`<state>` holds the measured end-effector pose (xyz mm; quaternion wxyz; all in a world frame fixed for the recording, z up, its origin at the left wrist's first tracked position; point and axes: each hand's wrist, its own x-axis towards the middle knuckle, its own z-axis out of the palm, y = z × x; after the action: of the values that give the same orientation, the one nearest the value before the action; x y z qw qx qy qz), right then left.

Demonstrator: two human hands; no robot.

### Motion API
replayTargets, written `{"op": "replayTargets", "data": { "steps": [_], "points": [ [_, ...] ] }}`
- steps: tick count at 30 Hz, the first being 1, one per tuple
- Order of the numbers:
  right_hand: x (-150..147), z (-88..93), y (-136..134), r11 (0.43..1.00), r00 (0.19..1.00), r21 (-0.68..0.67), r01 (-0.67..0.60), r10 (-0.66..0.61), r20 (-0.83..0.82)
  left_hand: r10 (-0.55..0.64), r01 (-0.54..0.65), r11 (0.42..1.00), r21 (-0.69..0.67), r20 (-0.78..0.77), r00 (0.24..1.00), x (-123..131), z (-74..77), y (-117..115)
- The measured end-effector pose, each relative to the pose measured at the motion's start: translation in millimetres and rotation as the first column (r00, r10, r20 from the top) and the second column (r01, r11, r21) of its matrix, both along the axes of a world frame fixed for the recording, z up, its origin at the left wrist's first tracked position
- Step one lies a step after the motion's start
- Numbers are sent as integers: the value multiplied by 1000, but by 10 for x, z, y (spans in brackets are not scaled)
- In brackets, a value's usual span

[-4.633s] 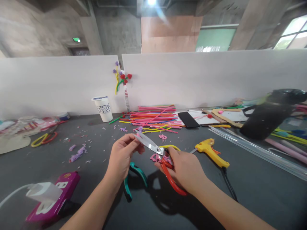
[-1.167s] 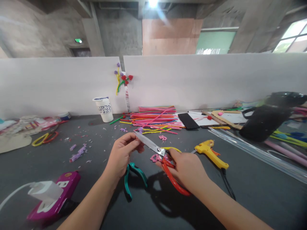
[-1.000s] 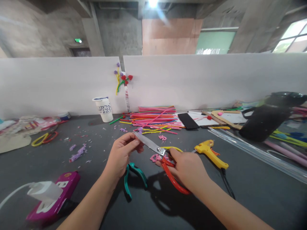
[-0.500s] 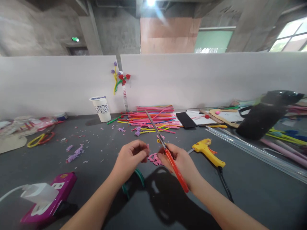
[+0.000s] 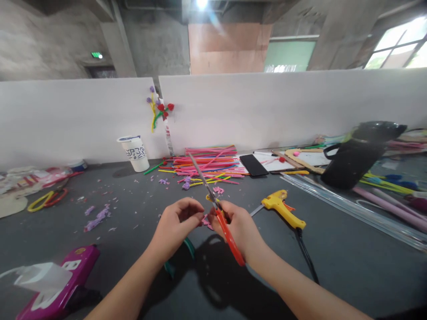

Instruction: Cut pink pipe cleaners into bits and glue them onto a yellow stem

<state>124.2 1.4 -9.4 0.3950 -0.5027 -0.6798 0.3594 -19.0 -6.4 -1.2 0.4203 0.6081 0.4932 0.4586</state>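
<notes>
My left hand (image 5: 178, 224) is closed in a pinch over the dark table; whatever its fingertips hold is too small to make out. Just right of it, my right hand (image 5: 238, 229) grips red-handled scissors (image 5: 230, 238), their blades pointing up and away to the left. Small pink cut pieces (image 5: 207, 222) lie on the table between the hands, partly hidden by my right fingers. A few more pink bits (image 5: 218, 190) lie farther back. Under my left wrist shows part of a teal-handled tool (image 5: 189, 247), mostly covered.
Behind the hands lies a heap of coloured pipe cleaners (image 5: 207, 164), beside a black phone (image 5: 253, 165). A yellow glue gun (image 5: 283, 209) with its cord is at right, near a black jug (image 5: 363, 155). A white cup (image 5: 134, 153) and a purple power strip (image 5: 76, 266) are at left.
The view has shifted slightly right. The scissors and my right hand have come nearer my left hand, covering more of the pink pieces. The pink tip at my left fingers no longer shows clearly.
</notes>
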Motion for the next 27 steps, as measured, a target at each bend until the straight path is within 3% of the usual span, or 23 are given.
{"op": "replayTargets", "data": {
  "steps": [4, 11, 18, 24, 27],
  "points": [
    [-19, -41, -13, 992, 983, 121, 41, -62, 175, -27, 29, 997, -68, 32, 999, 13, -10, 7],
    [-24, -4, -44, 990, 970, 131, 58, -87, 226, -5, 10, 999, -47, 95, 995, 23, -61, 34],
    [-58, -34, -40, 1000, 999, -7, -11, 10, -45, 30, -31, 999, 12, 59, 998, 6, -46, 37],
    [-50, -19, -56, 979, 950, -171, -107, 51, -308, 281, -256, 956, 144, -192, 940, -139, -22, 125],
    [-47, -9, -64, 956, 908, -247, -160, 44, -416, 170, -166, 984, 60, -70, 983, -138, -26, 128]
  ]
}}
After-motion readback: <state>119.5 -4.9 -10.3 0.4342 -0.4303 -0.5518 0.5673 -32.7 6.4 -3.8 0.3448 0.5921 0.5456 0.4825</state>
